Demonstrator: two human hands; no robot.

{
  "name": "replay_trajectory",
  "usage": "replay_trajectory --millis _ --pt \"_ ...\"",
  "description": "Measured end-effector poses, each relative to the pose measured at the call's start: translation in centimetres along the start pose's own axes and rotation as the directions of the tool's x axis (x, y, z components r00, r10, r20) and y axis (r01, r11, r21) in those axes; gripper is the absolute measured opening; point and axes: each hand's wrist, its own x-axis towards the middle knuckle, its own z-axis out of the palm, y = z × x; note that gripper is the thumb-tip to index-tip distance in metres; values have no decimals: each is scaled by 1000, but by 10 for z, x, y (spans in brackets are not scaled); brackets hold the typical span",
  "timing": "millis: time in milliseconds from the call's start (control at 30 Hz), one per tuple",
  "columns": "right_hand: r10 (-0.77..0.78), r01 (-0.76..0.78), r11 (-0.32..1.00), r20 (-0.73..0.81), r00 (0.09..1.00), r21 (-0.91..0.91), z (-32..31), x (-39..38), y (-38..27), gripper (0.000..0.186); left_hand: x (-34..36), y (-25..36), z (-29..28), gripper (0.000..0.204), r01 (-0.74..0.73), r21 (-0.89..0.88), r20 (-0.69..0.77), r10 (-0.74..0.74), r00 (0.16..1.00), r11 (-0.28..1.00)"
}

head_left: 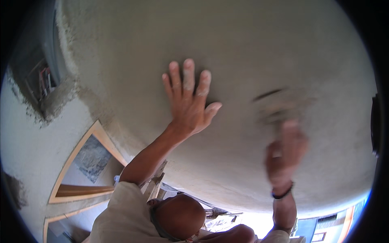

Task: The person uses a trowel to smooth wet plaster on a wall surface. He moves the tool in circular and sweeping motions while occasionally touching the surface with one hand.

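Observation:
My left hand (188,99) lies flat against a grey plastered wall (142,36), its fingers spread and whitened at the knuckles and tips. It holds nothing. To the right, my right hand (285,152) is closed and smeared by motion, with a dark band at the wrist. Just beyond its fingers, at the wall's surface, shows a blurred trowel (277,107). A thin dark edge and a brownish body are all that can be made out of it. Most of its handle is hidden by the hand.
At the upper left the plaster ends in a rough edge around an opening (46,77). Lower left, a wood-framed opening (65,170) is set in a whitish wall (24,141). Bright daylight and a blue-and-orange structure (344,224) show at the lower right. A dark object (377,125) sits at the right rim.

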Motion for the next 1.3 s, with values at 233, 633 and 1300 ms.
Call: replay_trajectory --millis 233,633,1300 --pt "20 -29 997 -127 992 -72 -34 -90 109 57 24 -34 -9 78 22 -17 -20 -22 1000 1000" --pt "-272 290 950 147 951 -119 -43 11 40 69 95 24 -26 72 30 -31 41 -29 999 999" --pt "386 -521 849 -572 724 -87 -165 7 264 53 147 85 -43 70 -222 -99 45 227 973 970"
